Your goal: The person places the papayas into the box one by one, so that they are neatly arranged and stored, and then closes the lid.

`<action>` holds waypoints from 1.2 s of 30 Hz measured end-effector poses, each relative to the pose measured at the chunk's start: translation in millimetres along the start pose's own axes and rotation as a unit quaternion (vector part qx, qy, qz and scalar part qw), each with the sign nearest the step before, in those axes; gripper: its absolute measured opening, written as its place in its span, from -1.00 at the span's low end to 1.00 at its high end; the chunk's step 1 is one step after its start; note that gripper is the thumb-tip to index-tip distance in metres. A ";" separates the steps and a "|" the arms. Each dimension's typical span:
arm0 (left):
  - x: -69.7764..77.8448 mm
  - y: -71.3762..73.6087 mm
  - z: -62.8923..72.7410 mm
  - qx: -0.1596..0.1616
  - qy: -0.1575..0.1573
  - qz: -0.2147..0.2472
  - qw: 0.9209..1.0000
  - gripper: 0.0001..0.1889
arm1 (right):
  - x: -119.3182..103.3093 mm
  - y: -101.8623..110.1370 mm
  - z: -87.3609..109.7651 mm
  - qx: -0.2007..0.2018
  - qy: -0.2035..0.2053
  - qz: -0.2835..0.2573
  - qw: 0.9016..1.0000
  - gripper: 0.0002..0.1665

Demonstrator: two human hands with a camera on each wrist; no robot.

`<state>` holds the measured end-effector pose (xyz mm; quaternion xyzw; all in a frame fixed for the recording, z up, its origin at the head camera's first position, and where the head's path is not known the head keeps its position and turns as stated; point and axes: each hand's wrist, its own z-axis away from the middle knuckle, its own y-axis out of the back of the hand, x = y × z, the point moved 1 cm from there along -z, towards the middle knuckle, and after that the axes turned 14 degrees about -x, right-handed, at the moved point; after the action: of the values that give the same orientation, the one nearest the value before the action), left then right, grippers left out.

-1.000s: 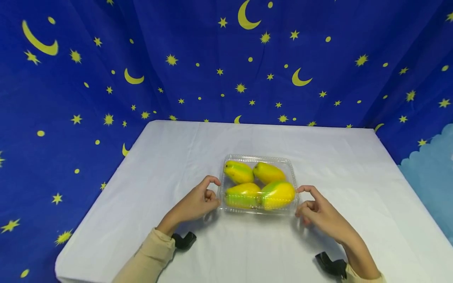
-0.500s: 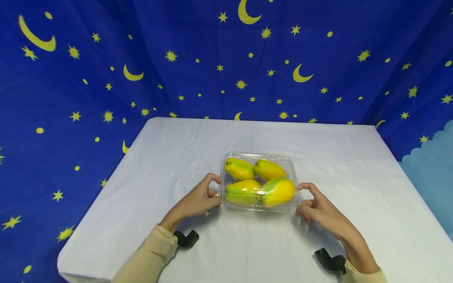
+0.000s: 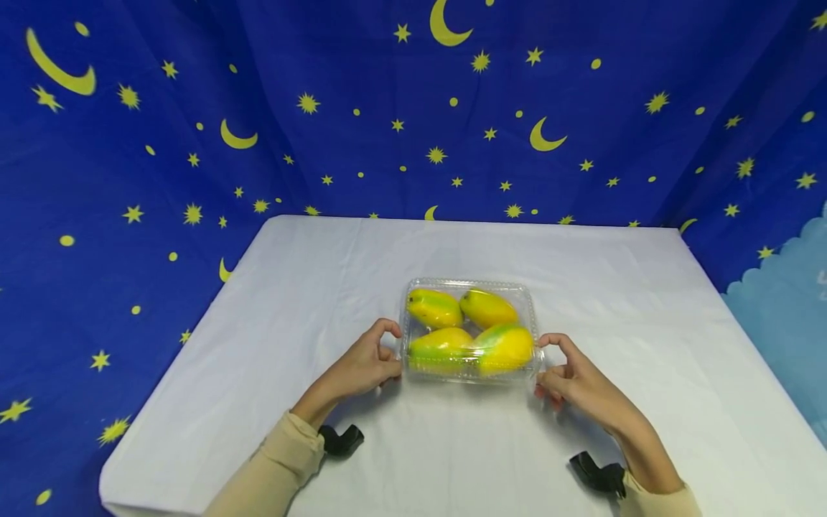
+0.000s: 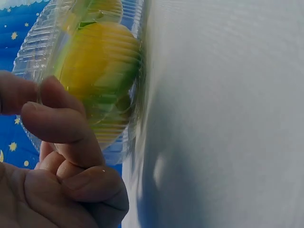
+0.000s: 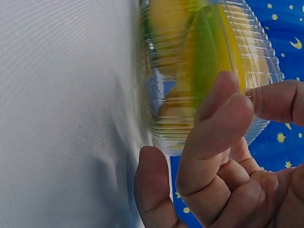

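Observation:
A clear plastic clamshell box is on the white table with its lid down. Several yellow-green mangoes lie inside, in two rows. At the box's left end, my left hand pinches the rim between thumb and fingers. My right hand does the same at the right end. In the left wrist view, curled fingers meet the ridged edge of the box, a mango showing behind the plastic. Seen from the right wrist, fingers and thumb close on the rim from two sides.
A white cloth covers the table. Behind it and along both sides hangs a blue curtain with yellow moons and stars. A black camera mount sits at the left wrist and another at the right wrist.
The head view has shifted slightly. Both hands keep the same hold on the box, which stays at about the same place on the table.

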<state>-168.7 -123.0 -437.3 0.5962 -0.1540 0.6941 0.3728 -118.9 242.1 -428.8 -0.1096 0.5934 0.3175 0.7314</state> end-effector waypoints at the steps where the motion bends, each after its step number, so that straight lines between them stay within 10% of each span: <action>1: 0.3 0.1 -0.2 -0.001 -0.002 0.002 1.000 -0.51 | 0.1 0.2 -0.4 0.002 -0.002 -0.004 1.000 -0.39; 36: 0.9 2.1 1.1 -0.031 -0.038 0.072 0.996 -0.49 | -1.6 -5.0 -0.4 0.009 0.047 -0.047 0.998 -0.40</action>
<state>-169.4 -124.8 -435.7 0.5976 -0.2325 0.6908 0.3341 -116.3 237.5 -428.6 -0.1453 0.6243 0.2716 0.7179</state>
